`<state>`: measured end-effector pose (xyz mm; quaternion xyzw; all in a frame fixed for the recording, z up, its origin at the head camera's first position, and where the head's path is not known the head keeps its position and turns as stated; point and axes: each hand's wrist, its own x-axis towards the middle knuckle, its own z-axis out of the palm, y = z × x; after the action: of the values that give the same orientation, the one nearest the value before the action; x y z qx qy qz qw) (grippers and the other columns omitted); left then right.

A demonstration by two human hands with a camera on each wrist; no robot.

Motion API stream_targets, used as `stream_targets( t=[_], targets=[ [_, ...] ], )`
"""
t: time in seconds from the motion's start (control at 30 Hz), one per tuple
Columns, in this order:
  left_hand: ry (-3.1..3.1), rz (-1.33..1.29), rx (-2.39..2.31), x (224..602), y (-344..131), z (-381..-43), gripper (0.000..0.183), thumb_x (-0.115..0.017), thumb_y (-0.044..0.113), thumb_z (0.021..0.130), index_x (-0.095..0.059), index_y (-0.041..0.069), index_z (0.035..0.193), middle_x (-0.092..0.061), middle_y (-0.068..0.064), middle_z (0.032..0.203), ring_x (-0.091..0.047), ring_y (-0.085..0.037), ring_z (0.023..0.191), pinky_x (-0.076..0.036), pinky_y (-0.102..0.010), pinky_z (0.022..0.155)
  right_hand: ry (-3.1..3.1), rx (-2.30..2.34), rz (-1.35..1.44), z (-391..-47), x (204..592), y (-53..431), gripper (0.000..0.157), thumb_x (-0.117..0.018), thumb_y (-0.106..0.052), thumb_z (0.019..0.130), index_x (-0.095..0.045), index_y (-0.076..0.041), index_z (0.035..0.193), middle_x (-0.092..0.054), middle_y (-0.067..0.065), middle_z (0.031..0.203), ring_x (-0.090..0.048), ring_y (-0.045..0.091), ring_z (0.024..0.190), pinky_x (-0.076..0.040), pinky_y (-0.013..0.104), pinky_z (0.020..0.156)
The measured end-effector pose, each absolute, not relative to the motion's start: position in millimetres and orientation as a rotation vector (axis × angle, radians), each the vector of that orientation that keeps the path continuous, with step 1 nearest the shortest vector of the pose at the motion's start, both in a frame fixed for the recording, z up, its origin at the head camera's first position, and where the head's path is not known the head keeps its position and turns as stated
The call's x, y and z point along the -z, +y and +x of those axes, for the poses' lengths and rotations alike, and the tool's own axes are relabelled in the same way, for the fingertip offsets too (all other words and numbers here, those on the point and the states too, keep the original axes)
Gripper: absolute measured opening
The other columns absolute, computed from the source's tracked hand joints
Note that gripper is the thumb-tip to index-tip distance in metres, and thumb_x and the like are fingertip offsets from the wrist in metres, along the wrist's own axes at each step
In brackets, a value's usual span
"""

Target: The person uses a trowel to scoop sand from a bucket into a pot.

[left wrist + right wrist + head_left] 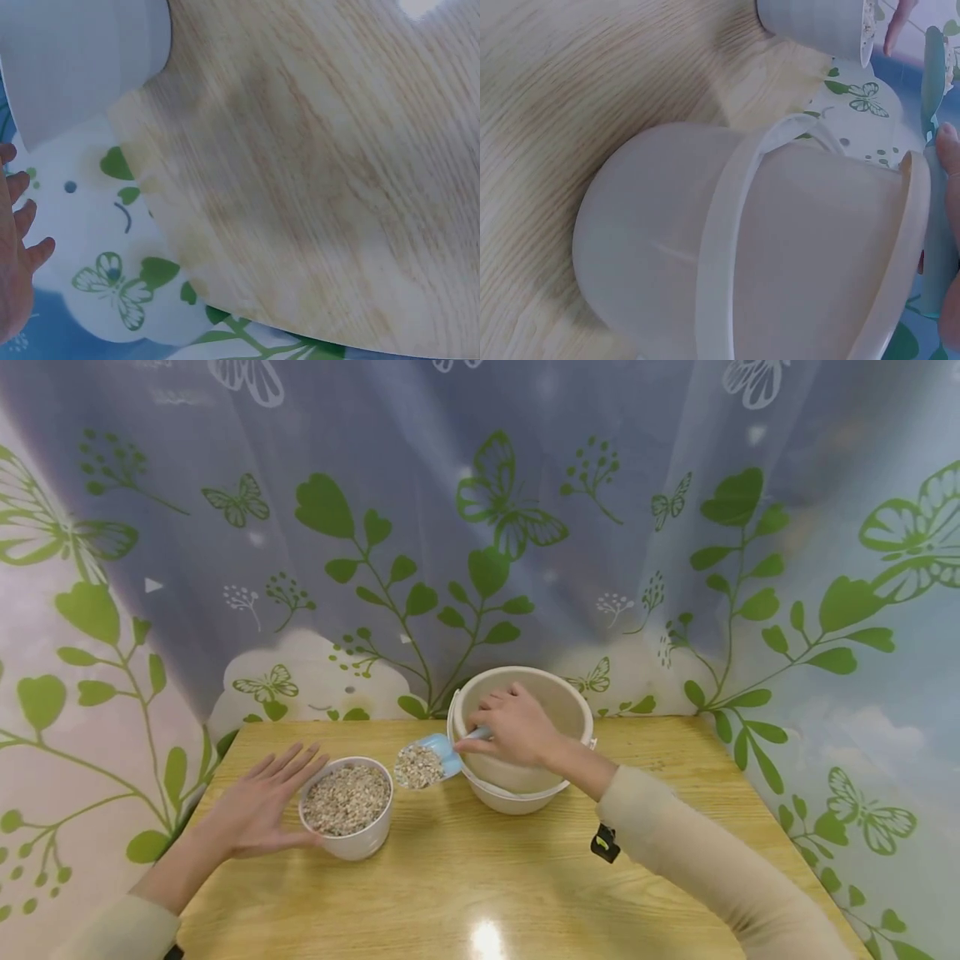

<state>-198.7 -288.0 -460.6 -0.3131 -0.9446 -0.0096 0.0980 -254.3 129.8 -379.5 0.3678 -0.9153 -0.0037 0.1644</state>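
My right hand (517, 724) grips the handle of a light blue scoop (447, 752) above the rim of a white bucket (583, 693). Pale, coarse grains fill the scoop's blade, which points left into the gap between the bucket and a small white tub (367, 842). That tub is full of similar grains (348, 799). Beside its left side is my left hand (264, 806), fingers spread and straight, thumb near the front of the tub. In the right wrist view the scoop (933, 82) shows edge-on over the bucket (817, 232). The bucket's bottom is hidden in the head view.
A wooden table (465, 877) bears both containers. Behind it hangs a curtain (420, 468) printed with green leaves and butterflies, reaching round both sides. The bucket's handle (720, 247) hangs down against its outer side.
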Motion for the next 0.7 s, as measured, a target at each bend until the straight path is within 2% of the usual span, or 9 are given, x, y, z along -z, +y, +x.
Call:
stream_targets(
  t=[0.3, 0.53, 0.7],
  targets=[
    [-2.784, -0.903, -0.008, 468, -291, -199, 0.117, -0.068, 0.084, 0.078, -0.04, 0.008, 0.162, -0.04, -0.022, 0.168, -0.043, -0.047, 0.151, -0.042, -0.062, 0.122, -2.584, -0.025, 1.092, -254, 379, 115, 0.033, -0.07, -0.064, 0.092, -0.078, -0.032, 0.094, -0.074, -0.011, 0.094, -0.062, 0.011, 0.087, -0.035, 0.032, 0.079],
    [-2.807, -0.889, -0.035, 469, -293, -199, 0.116, -0.065, 0.084, 0.08, -0.037, 0.009, 0.164, -0.038, -0.022, 0.169, -0.042, -0.046, 0.153, -0.041, -0.061, 0.123, -2.555, 0.011, 1.142, -255, 380, 100, 0.037, -0.066, -0.064, 0.095, -0.079, -0.029, 0.099, -0.069, -0.008, 0.091, -0.064, 0.013, 0.087, -0.039, 0.034, 0.081],
    [-2.798, -0.89, -0.015, 471, -292, -200, 0.114, -0.066, 0.083, 0.081, -0.038, 0.009, 0.163, -0.039, -0.022, 0.168, -0.043, -0.046, 0.152, -0.041, -0.061, 0.123, -2.538, 0.071, 1.146, -254, 383, 88, 0.042, -0.061, -0.069, 0.095, -0.079, -0.031, 0.101, -0.069, -0.009, 0.092, -0.063, 0.013, 0.088, -0.043, 0.033, 0.082]
  ],
)
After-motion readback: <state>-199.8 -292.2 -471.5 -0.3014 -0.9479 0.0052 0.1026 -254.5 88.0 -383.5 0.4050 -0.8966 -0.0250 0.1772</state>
